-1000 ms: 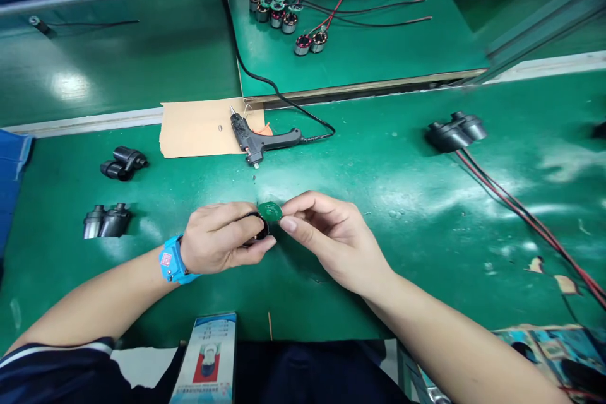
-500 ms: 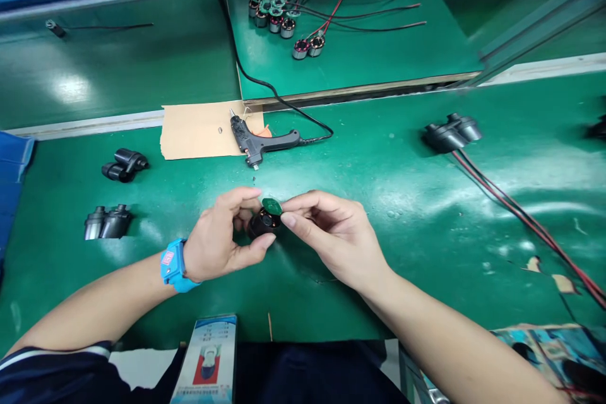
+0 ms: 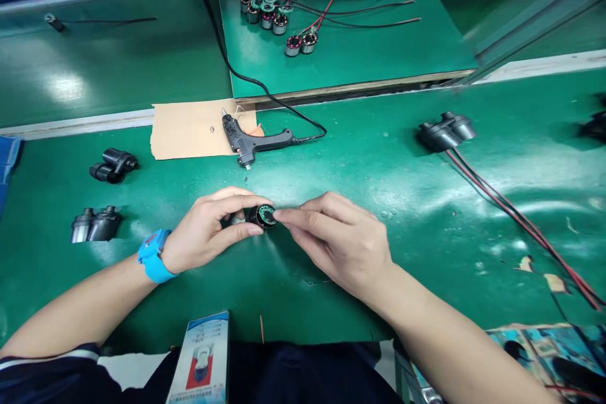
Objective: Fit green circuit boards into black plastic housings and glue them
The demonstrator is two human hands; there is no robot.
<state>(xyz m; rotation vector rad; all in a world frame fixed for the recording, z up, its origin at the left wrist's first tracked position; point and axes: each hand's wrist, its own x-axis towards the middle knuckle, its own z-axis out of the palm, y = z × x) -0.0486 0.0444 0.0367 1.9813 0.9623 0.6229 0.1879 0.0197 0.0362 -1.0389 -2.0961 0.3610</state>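
My left hand [image 3: 215,224], a blue strap on its wrist, grips a short black cylindrical housing [image 3: 254,215] between thumb and fingers. A round green circuit board [image 3: 266,209] sits at the housing's mouth, facing right. Against this board's right side press the bunched fingertips of my right hand [image 3: 338,233]; its thumb is partly hidden behind the other fingers. Just beyond my hands lies a black glue gun [image 3: 258,141], its nozzle over a piece of cardboard [image 3: 184,132].
Black twin-barrel housings [image 3: 97,225] lie at left, and another housing with red and black wires [image 3: 445,131] at right. Several small wired motor parts [image 3: 280,24] stand on the raised green shelf [image 3: 360,66]. A black cord [image 3: 208,19] runs across to the glue gun. A printed box [image 3: 201,360] is near my lap.
The circuit board, tilted up above the housing before, now sits at its mouth. The housing has turned to face right, and my right fingers have moved from the board's edge onto its face.
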